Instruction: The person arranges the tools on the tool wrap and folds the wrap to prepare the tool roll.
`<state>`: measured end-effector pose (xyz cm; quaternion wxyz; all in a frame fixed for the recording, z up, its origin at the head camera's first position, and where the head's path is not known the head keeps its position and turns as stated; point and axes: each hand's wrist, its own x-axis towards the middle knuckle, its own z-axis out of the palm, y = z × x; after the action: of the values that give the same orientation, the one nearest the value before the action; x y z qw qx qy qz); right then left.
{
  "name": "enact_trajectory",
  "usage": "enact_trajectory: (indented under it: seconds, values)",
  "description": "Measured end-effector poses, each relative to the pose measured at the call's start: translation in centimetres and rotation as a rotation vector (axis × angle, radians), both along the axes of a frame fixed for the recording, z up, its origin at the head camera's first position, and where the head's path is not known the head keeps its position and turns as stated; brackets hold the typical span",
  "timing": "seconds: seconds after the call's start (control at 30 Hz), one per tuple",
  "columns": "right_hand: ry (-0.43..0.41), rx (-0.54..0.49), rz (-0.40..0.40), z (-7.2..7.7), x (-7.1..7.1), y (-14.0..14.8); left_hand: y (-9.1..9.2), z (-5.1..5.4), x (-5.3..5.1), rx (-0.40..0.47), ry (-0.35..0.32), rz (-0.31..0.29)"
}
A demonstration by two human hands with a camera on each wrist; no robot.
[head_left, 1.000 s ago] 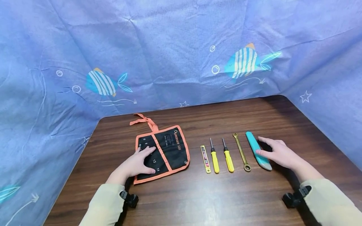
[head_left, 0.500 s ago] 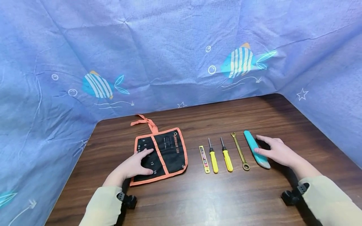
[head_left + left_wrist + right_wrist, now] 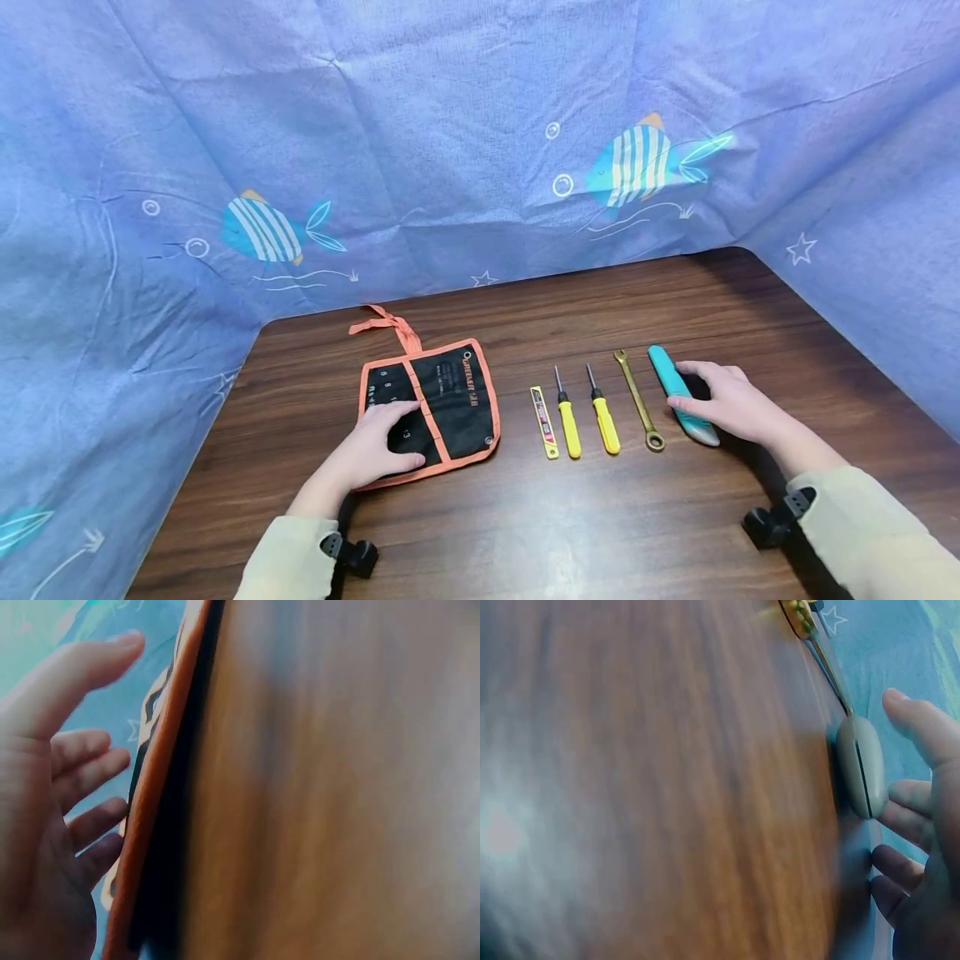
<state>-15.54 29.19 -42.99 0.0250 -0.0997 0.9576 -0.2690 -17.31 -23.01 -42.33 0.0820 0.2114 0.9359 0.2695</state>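
In the head view, my left hand (image 3: 371, 450) is over the left part of a black tool pouch (image 3: 457, 400) with orange edging, thumb and fingers apart. Its fingers hover at or rest on the numbered pockets; the left wrist view does not settle which. My right hand (image 3: 731, 404) is at the right side of a long teal tool (image 3: 670, 372) with a grey end, thumb and fingers spread. Seen from the right wrist, that grey end (image 3: 862, 765) has a slit, and fingers lie close beside it. Neither hand grips anything.
Between the hands lie a flat yellow printed strip (image 3: 543, 421), two yellow-handled screwdrivers (image 3: 570, 429) and a combination wrench (image 3: 639, 400), side by side. Orange ties (image 3: 390, 322) stretch behind the pouch. A blue fish-print cloth (image 3: 450, 167) hangs behind the brown table (image 3: 480, 533).
My left hand has shifted slightly right and towards me over the pouch. The right hand stays by the teal tool, moving only slightly. The head view has shifted a little.
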Motion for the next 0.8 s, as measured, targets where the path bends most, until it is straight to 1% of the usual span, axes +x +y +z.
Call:
enact_trajectory:
  seconds: [0.17, 0.37, 0.47, 0.57, 0.67, 0.8]
  values:
    - [0.031, 0.024, 0.007, -0.1, -0.2, -0.5, 0.4, -0.5, 0.9, 0.037, 0.06, 0.013]
    - [0.06, 0.049, 0.032, -0.4, -0.3, -0.7, 0.6, -0.9, 1.6, 0.02, 0.077, -0.002]
    - [0.075, 0.052, 0.032, -0.3, -0.3, -0.6, 0.6, -1.1, 1.8, 0.017, 0.097, -0.003]
    - [0.086, 0.055, 0.021, -0.3, -0.3, -0.4, 0.6, -1.4, 2.0, 0.032, 0.104, -0.01]
    - [0.084, 0.058, -0.001, -0.2, -0.2, -0.2, 0.6, -1.8, 2.3, 0.049, 0.095, -0.013]
    - [0.069, 0.062, -0.017, -0.3, 0.0, 0.1, 0.6, -2.2, 2.5, 0.079, 0.086, 0.01]
